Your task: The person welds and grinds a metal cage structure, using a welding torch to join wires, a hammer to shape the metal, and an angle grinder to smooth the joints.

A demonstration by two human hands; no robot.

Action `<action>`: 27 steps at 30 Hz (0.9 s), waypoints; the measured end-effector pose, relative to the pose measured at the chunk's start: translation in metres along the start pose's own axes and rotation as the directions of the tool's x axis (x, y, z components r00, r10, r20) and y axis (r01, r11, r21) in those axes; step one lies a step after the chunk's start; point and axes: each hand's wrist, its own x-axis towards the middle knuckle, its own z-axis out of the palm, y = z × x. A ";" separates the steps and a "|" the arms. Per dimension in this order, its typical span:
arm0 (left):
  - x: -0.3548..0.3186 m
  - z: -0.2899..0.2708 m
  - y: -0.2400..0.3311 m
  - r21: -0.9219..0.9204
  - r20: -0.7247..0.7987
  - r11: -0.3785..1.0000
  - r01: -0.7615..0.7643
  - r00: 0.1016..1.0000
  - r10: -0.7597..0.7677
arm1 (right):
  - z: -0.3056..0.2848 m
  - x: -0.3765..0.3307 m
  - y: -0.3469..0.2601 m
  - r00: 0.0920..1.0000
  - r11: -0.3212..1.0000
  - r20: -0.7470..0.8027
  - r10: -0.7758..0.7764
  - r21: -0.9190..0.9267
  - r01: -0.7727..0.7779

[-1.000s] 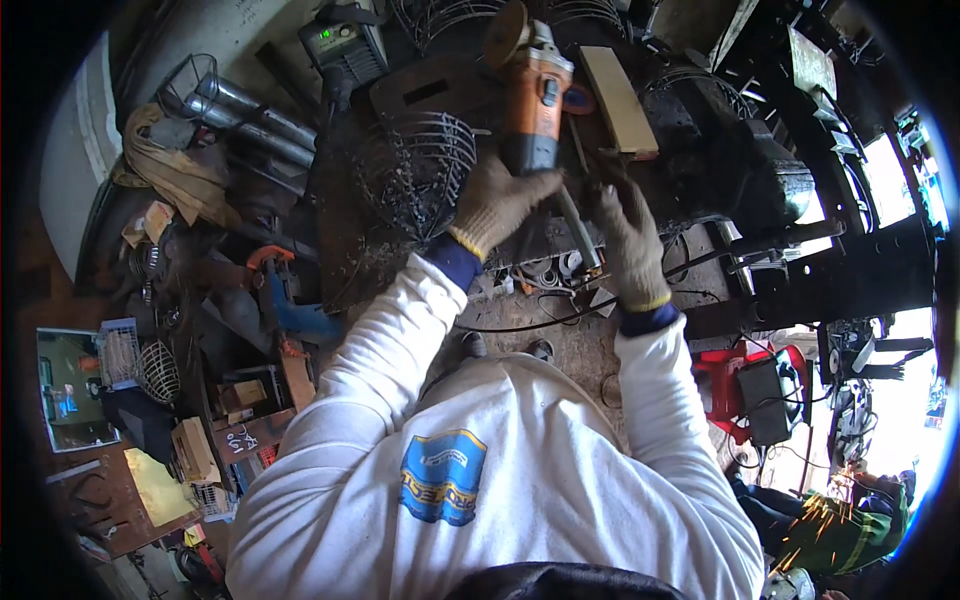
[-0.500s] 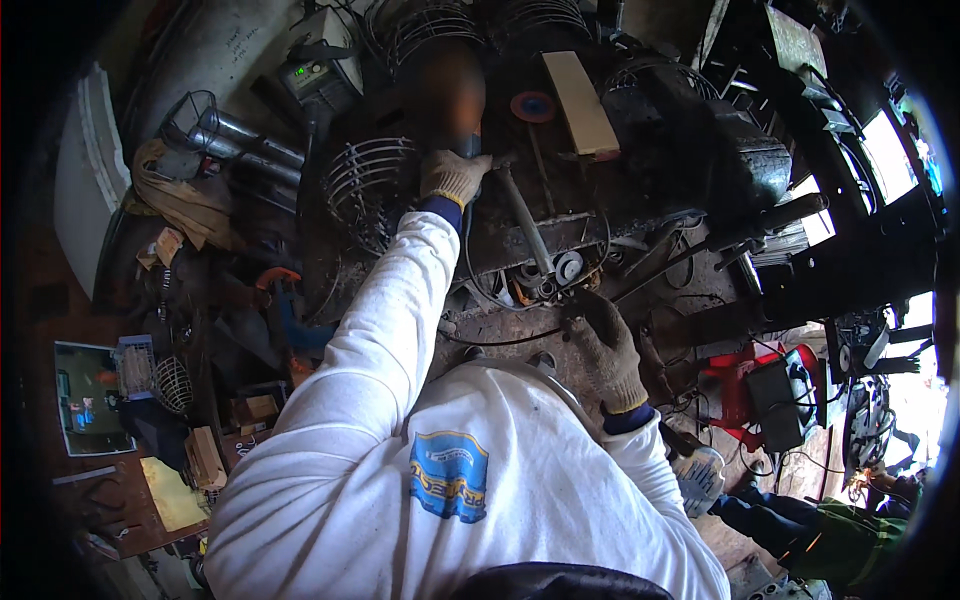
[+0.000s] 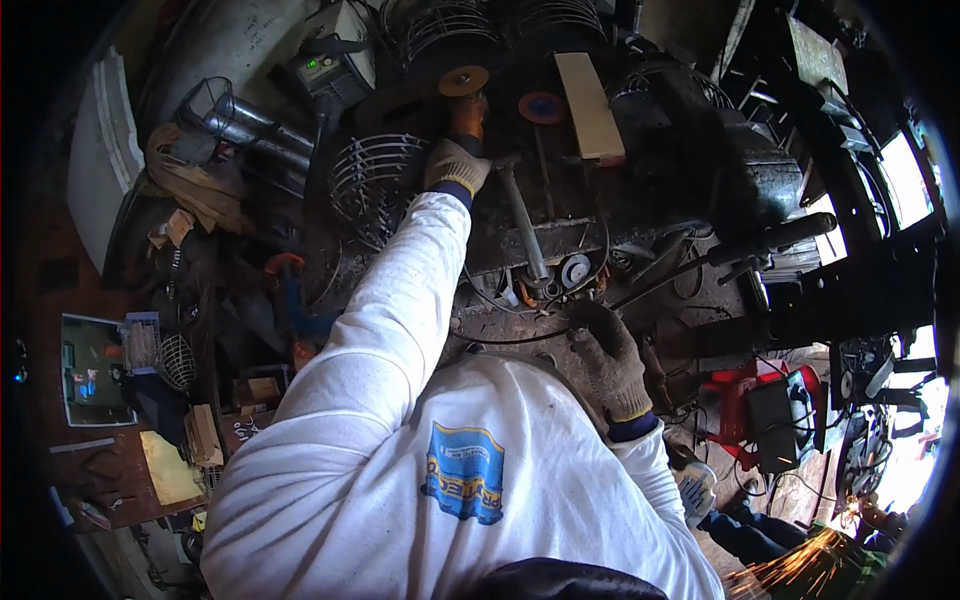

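Observation:
My left hand (image 3: pixel 457 168), in a knitted work glove, reaches out over the dark workbench and is closed around an orange angle grinder (image 3: pixel 467 118). A brown disc (image 3: pixel 463 81) sits at the grinder's far end. Just right of that hand lies a hammer-like tool with a metal tube handle (image 3: pixel 526 225). My right hand (image 3: pixel 612 365), gloved as well, is held low at the bench's near edge with its fingers curled in. A black cable (image 3: pixel 510 342) runs up to its fingertips; what they grip is hard to make out.
Round wire cages (image 3: pixel 375 180) stand left of the grinder and at the back. A second disc (image 3: pixel 541 107) and a pale board (image 3: pixel 589 105) lie on the bench. A long bar (image 3: pixel 770 237) juts in from the right. Sparks (image 3: pixel 805 562) fly beside another person, lower right.
The grinder and its disc, blurred before, now show clearly in my left hand. Sparks have appeared at the lower right. The view has shifted slightly; my right hand stays about where it was.

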 end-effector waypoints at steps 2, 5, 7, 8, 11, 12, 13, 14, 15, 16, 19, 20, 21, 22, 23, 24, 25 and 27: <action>-0.002 -0.006 0.007 0.007 0.040 1.000 -0.021 0.999 0.021 | -0.002 0.004 0.004 1.000 1.000 0.017 0.011 -0.024 -0.010; -0.001 -0.010 0.007 0.027 0.059 0.997 -0.078 0.995 0.076 | 0.000 0.012 0.008 0.998 0.998 0.068 -0.004 -0.058 0.008; 0.004 -0.007 0.006 0.126 0.068 0.979 -0.158 0.986 0.150 | 0.003 0.016 0.006 0.996 0.994 0.085 -0.025 -0.105 0.034; 0.003 -0.006 0.003 0.123 0.060 0.983 -0.139 0.989 0.132 | 0.005 0.019 0.005 0.994 0.992 0.107 -0.001 -0.122 0.014; -0.002 -0.009 -0.006 0.165 0.070 0.980 -0.115 0.992 0.105 | 0.016 0.024 -0.003 0.989 0.979 0.139 -0.046 -0.192 0.072; 0.007 -0.001 -0.023 0.178 0.063 0.955 -0.237 0.971 0.230 | 0.022 0.025 -0.004 0.984 0.978 0.171 -0.039 -0.194 0.072; 0.006 -0.001 -0.032 0.190 0.066 0.914 -0.358 0.934 0.352 | 0.026 0.026 -0.002 0.984 0.985 0.176 -0.019 -0.168 0.049; 0.003 0.002 -0.035 0.147 0.022 0.918 -0.368 0.929 0.369 | 0.030 0.027 -0.001 0.983 0.989 0.183 0.001 -0.143 0.026; -0.014 -0.006 -0.027 0.103 -0.017 0.918 -0.383 0.922 0.387 | 0.031 0.029 -0.001 0.978 0.989 0.206 0.018 -0.149 0.013; -0.028 -0.014 -0.022 0.114 -0.008 0.930 -0.349 0.936 0.352 | 0.033 0.032 0.001 0.972 0.992 0.237 0.008 -0.126 0.022; -0.099 -0.056 -0.022 0.261 0.143 0.780 -0.569 0.822 0.552 | 0.049 0.032 -0.011 0.969 0.987 0.247 0.026 -0.161 0.015; -0.119 -0.055 -0.047 0.251 0.055 0.649 -0.718 0.680 0.731 | 0.056 0.033 -0.013 0.963 0.983 0.268 0.018 -0.181 0.032; -0.133 -0.054 -0.074 0.257 -0.031 0.479 -0.840 0.488 0.872 | 0.061 0.033 -0.015 0.960 0.979 0.279 0.007 -0.198 0.051; -0.140 -0.058 -0.098 0.245 -0.025 0.490 -0.837 0.500 0.866 | 0.066 0.034 -0.017 0.952 0.983 0.300 0.053 -0.186 0.004; -0.145 -0.062 -0.124 0.140 -0.125 0.458 -0.878 0.443 0.888 | 0.075 0.034 -0.020 0.952 0.981 0.298 0.073 -0.195 -0.014; -0.147 -0.069 -0.150 0.035 -0.234 0.409 -0.912 0.391 0.890 | 0.085 0.035 -0.025 0.946 0.976 0.315 0.080 -0.216 -0.011; -0.147 -0.079 -0.180 0.115 -0.283 0.472 -0.874 0.427 0.859 | 0.093 0.037 -0.027 0.938 0.972 0.334 0.088 -0.233 -0.008; -0.138 -0.092 -0.243 0.253 -0.360 0.623 -0.740 0.526 0.770 | 0.113 0.043 -0.027 0.938 0.955 0.331 0.104 -0.298 0.000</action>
